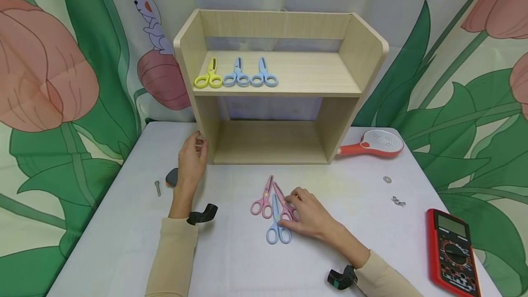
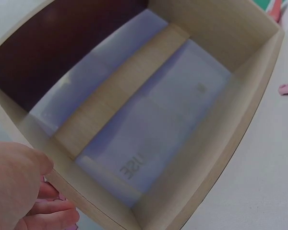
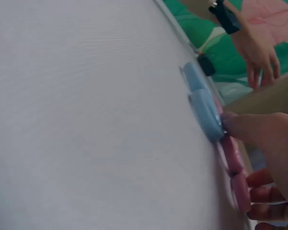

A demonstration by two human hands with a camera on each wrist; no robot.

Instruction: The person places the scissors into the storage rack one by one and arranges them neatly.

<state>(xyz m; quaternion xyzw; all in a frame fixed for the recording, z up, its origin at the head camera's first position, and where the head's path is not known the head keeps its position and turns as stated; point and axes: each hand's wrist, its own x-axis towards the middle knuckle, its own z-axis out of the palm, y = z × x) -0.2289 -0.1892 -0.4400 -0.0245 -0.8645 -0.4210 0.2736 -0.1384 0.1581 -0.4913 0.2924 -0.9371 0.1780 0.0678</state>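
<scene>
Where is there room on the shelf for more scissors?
The upper shelf board is bare right of the three scissors, up to the right wall. The lower compartment looks bare. On the table, the right hand crowds the pink and blue scissors.

From my head camera the scene is evenly and brightly lit from above, with only soft, short shadows under my forearms and inside the lower bay of the wooden shelf (image 1: 270, 143), no harsh glare on the white table (image 1: 231, 260), and mild wide-angle bowing toward the frame edges. My left wrist view is soft and hazy throughout, with a dark shaded patch in the upper left and my left hand (image 2: 19, 187) blurred and washed pale at the corner. My right wrist view is overexposed across the tabletop, and the blue scissors (image 3: 204, 112) and my right hand (image 3: 269, 158) are out of focus.
</scene>
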